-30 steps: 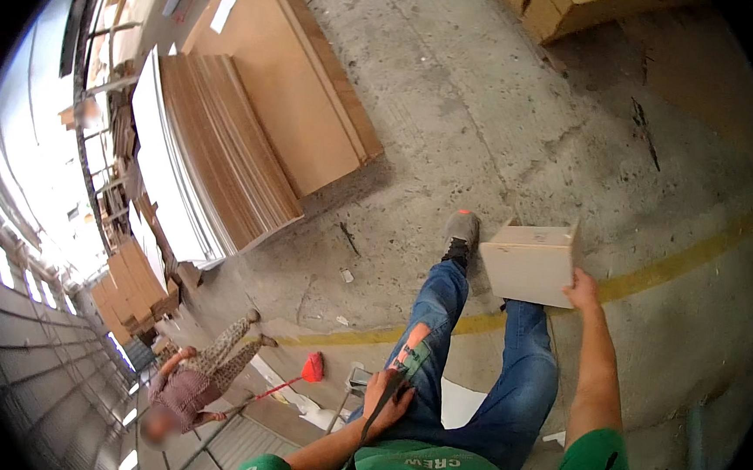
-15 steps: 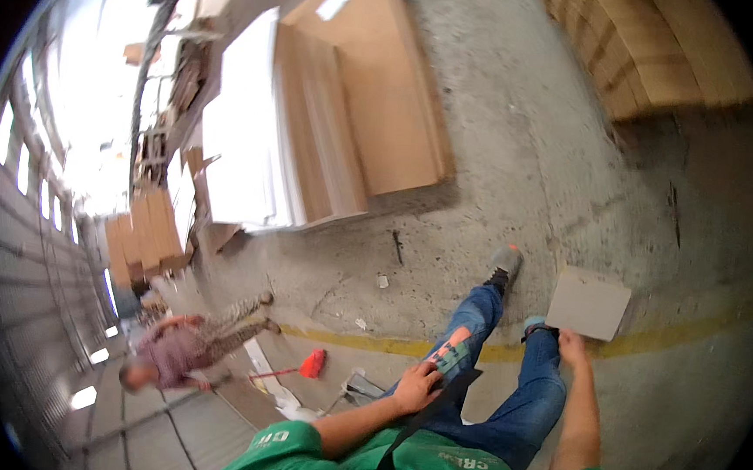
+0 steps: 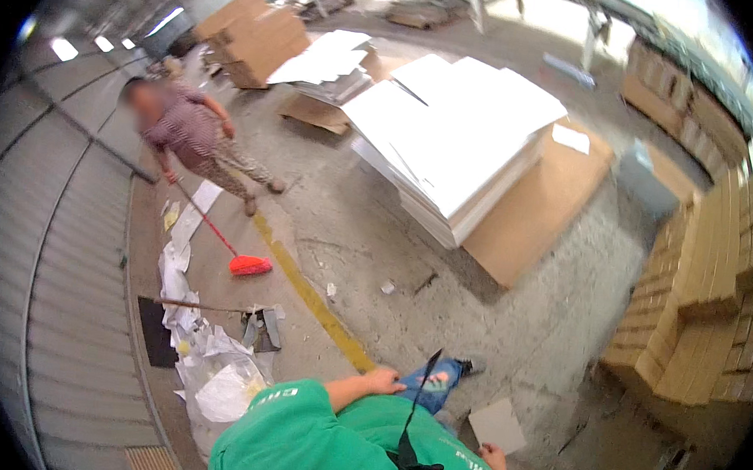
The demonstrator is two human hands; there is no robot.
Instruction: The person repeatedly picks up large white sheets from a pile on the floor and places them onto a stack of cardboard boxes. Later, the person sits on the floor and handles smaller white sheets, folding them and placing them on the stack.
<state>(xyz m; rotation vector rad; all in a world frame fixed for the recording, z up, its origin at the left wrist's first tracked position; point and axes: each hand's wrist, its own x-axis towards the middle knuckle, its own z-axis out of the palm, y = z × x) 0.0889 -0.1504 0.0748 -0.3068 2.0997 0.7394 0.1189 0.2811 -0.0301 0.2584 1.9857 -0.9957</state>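
My left hand (image 3: 381, 381) lies on the thigh of my blue jeans (image 3: 427, 387), fingers stretched out and nothing visible in them. A flat, square grey-beige cardboard piece (image 3: 498, 425) is low on my right. My right hand (image 3: 493, 457) is closed at its lower corner, seeming to grip it; the fingertips are partly hidden. A black strap (image 3: 416, 412) hangs across my green shirt.
Ahead, a stack of white sheets (image 3: 467, 128) sits beside brown board (image 3: 539, 220). Bundled cardboard (image 3: 695, 301) stands at right. At left a person (image 3: 188, 126) holds a red broom (image 3: 248, 265). Scrap paper (image 3: 226, 386) lies along the metal wall (image 3: 76, 284); a yellow line (image 3: 311, 300) crosses the floor.
My view has turned left and lifted, so the white stack, the person and the wall show more fully. My left hand stays on my leg, the right one at the cardboard piece.
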